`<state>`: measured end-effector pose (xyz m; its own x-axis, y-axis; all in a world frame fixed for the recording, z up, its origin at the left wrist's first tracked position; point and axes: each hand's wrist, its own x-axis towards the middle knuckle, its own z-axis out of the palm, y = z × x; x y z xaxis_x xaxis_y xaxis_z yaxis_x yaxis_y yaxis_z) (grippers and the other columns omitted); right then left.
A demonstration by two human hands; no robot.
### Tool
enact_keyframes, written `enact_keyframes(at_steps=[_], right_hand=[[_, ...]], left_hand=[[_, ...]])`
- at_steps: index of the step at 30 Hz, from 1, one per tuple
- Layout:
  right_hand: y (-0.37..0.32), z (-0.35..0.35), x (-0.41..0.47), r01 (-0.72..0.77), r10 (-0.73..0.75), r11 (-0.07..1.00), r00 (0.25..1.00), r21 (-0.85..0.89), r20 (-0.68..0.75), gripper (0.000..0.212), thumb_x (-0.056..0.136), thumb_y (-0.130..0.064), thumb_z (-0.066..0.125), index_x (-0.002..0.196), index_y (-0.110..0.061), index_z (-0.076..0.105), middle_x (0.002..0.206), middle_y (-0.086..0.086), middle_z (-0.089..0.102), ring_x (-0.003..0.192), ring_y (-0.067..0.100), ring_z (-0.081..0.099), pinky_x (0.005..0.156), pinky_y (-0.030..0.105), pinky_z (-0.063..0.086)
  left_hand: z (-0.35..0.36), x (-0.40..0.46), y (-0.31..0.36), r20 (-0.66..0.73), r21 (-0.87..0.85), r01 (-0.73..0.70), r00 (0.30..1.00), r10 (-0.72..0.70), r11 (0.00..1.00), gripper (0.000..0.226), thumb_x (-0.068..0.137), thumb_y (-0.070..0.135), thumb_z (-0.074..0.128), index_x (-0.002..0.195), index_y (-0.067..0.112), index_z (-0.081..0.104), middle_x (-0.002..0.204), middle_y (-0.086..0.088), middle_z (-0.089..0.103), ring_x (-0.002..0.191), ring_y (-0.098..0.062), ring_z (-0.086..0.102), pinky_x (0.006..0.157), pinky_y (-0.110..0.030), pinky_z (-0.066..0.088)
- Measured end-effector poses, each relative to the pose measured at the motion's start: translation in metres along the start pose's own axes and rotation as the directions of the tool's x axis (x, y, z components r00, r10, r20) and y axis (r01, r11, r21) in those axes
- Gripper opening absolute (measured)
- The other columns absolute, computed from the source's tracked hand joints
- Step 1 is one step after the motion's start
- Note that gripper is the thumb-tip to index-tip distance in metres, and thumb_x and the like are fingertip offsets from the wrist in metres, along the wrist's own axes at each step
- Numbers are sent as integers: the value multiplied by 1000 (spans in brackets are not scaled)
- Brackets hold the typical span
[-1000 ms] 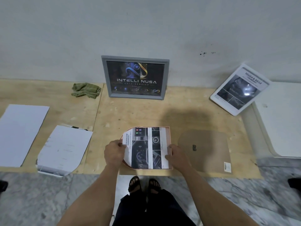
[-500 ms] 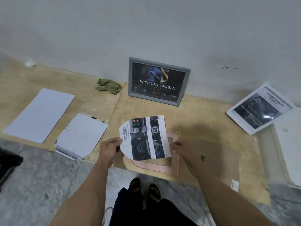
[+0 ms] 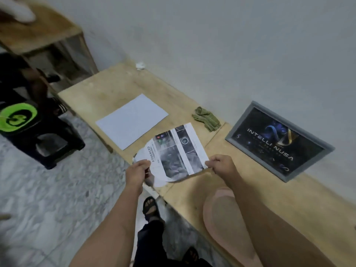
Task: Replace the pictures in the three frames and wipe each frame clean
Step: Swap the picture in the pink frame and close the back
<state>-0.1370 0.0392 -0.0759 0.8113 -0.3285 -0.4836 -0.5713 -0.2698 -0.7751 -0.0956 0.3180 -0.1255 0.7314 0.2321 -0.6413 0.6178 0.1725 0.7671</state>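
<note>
Both hands hold a printed picture (image 3: 174, 151) with an arched end and the word ADVANCED on it, lifted above the wooden platform (image 3: 250, 189). My left hand (image 3: 137, 171) pinches its rounded left end; my right hand (image 3: 221, 165) pinches its lower right corner. Under the picture's left end lies a white arched sheet (image 3: 157, 180). The pink arched frame (image 3: 221, 218) lies flat on the platform, partly behind my right forearm. A grey frame (image 3: 279, 141) with a dark INTELLI NUSA picture leans on the wall. A green cloth (image 3: 206, 118) lies crumpled beside it.
A blank white sheet (image 3: 133, 120) lies on the platform to the left. A black stool with a green logo (image 3: 28, 130) stands on the marble floor at far left, with a person's legs behind it. A wooden box (image 3: 48, 41) stands in the corner.
The picture has come off the pink frame and moved left, my right hand now gripping its corner. My view has swung left, so the white frame at the right is out of sight.
</note>
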Motion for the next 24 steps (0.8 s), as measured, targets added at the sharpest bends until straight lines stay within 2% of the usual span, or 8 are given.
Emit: enact_keyframes(at_steps=[4, 8, 12, 13, 15, 18, 21, 24], right_hand=[[-63, 63, 62, 74, -67, 991, 995, -110, 70, 19, 72, -7, 73, 57, -12, 63, 51, -1, 54, 53, 16, 46, 58, 28, 40], [-114, 121, 119, 119, -108, 968, 992, -220, 65, 10, 73, -13, 71, 64, -10, 66, 58, -1, 55, 57, 17, 48, 60, 27, 39], [-151, 180, 180, 137, -122, 927, 990, -348, 65, 21, 70, -15, 69, 70, 5, 62, 62, 12, 49, 60, 23, 49, 59, 27, 32], [-157, 191, 192, 142, -124, 913, 990, -383, 71, 19, 70, -14, 68, 66, 2, 61, 63, 13, 50, 62, 25, 51, 59, 27, 31], [-169, 209, 211, 148, -118, 894, 988, -422, 95, 18, 74, -13, 67, 59, -12, 57, 65, 0, 53, 69, 18, 52, 56, 25, 33], [-179, 227, 234, 140, -103, 868, 989, -476, 103, 6, 78, -14, 68, 83, -14, 71, 85, -3, 61, 83, 14, 55, 69, 23, 39], [-181, 235, 245, 133, -90, 854, 990, -502, 109, 17, 79, -13, 67, 94, -9, 72, 99, 4, 68, 96, 20, 62, 75, 24, 42], [-183, 240, 247, 145, -97, 847, 988, -511, 119, 28, 82, -16, 65, 109, -10, 68, 111, 6, 66, 104, 23, 61, 79, 25, 40]], left_hand=[[-37, 55, 51, -90, -31, -32, 996, 29, 999, 2, 87, -4, 65, 86, -3, 67, 70, -16, 61, 38, -14, 57, 39, -22, 47], [-59, 111, 89, -162, 10, -22, 986, 24, 1000, 5, 86, -4, 66, 86, -1, 70, 75, -15, 66, 55, -18, 58, 47, -23, 51], [-78, 175, 117, -224, 62, 10, 975, 5, 998, 11, 84, 1, 69, 74, 6, 71, 73, -13, 69, 63, -25, 61, 66, -35, 53], [-82, 186, 120, -239, 79, 19, 971, 0, 997, 13, 83, 2, 70, 71, 8, 71, 72, -11, 69, 64, -25, 62, 69, -37, 54], [-87, 205, 125, -259, 100, 42, 966, -15, 994, 14, 81, 4, 72, 69, 11, 71, 69, -7, 70, 67, -24, 64, 75, -38, 56], [-91, 226, 126, -260, 129, 67, 965, -32, 989, 13, 80, 6, 74, 69, 12, 72, 67, -6, 71, 65, -24, 66, 78, -41, 59], [-93, 233, 125, -254, 163, 86, 966, -42, 983, 8, 79, 11, 76, 72, 14, 72, 75, -7, 74, 74, -30, 71, 80, -48, 60], [-93, 230, 124, -276, 221, 102, 961, -38, 970, 3, 80, 16, 74, 78, 15, 73, 65, -1, 73, 63, -24, 69, 75, -43, 61]])
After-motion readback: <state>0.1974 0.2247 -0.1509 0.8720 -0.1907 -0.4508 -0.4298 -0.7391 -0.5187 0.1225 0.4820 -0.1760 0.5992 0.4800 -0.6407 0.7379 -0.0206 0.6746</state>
